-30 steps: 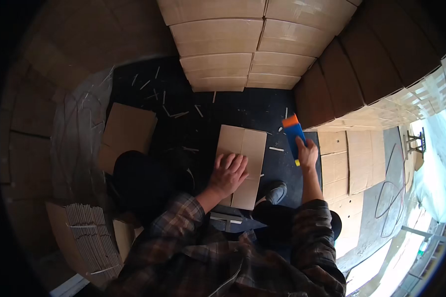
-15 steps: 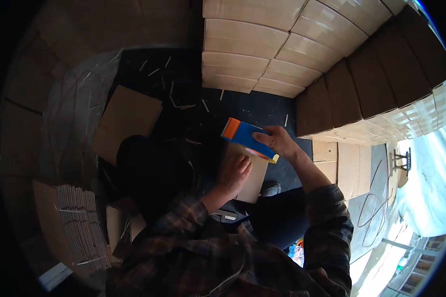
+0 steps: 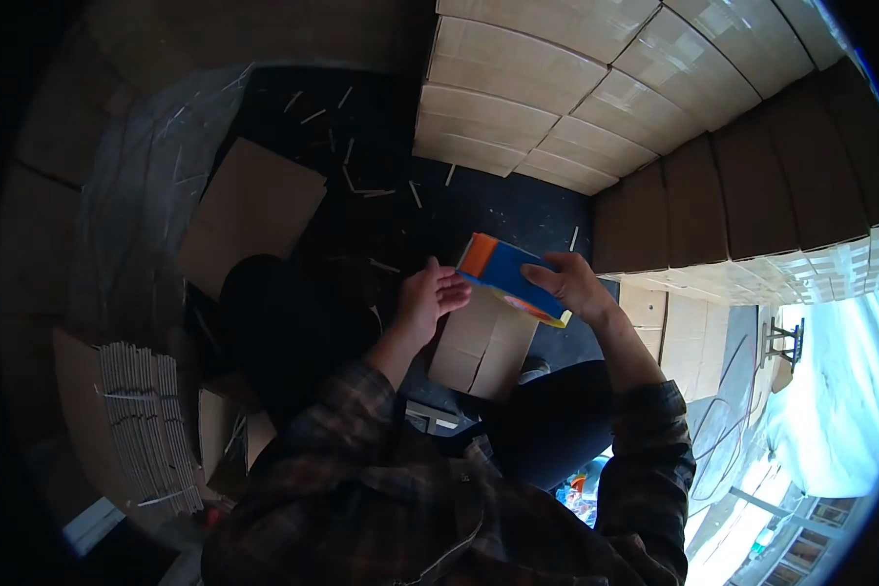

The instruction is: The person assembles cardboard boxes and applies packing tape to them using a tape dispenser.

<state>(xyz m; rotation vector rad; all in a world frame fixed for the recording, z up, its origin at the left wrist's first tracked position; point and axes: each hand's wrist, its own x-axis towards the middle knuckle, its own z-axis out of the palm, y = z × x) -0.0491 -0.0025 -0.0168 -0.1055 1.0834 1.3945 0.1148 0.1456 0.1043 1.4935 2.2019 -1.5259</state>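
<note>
A small blue carton [image 3: 511,276] with an orange end and a yellow edge is held up in front of me. My right hand [image 3: 573,286] grips its right side, thumb lying over the blue face. At the orange end, my left hand [image 3: 434,301] has its fingers loosely extended, fingertips right at the carton's corner. Below the carton is a closed brown cardboard box [image 3: 481,354], partly covered by the carton in this view.
Stacked cardboard boxes [image 3: 518,54] rise ahead and to the right. A flat cardboard piece [image 3: 254,217] lies left on the dark floor among scattered strips. Bundled folded cardboard [image 3: 145,420] stands at lower left. Colourful packets [image 3: 581,496] show by my right leg.
My left hand has moved left and up, from below the carton to its orange end, and its fingers have straightened. The view has shifted slightly; my right hand still grips the carton.
</note>
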